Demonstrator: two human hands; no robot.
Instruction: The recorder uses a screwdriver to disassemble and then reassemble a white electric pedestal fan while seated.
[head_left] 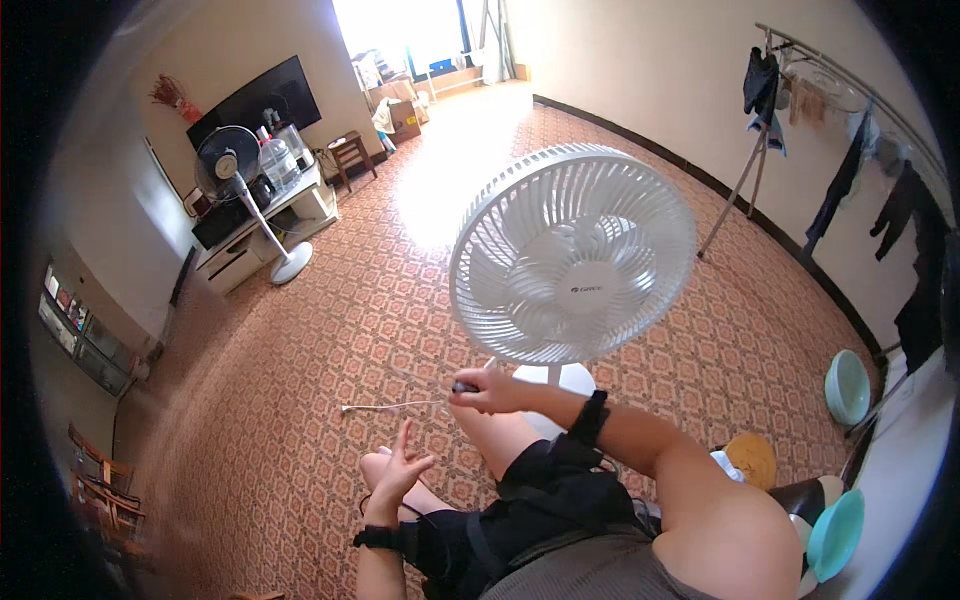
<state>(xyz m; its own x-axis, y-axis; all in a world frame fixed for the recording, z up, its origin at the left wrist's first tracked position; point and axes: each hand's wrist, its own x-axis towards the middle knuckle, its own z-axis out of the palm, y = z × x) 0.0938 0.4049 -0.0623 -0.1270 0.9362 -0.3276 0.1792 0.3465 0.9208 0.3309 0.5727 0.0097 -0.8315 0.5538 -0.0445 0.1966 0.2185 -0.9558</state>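
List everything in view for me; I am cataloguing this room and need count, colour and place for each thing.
Pedestal fan: one, white, centre, facing the camera.
Second fan: one, white with dark blades, far left by the cabinet.
Television: one, black, left wall.
Cord: one, white, on the patterned floor.
Clothes rack: one, metal, hung with dark garments, right wall.
Basins: two, teal, lower right.
Right hand: one, gripping a small dark tool below the fan head.
Left hand: one, open, empty, above the knee.
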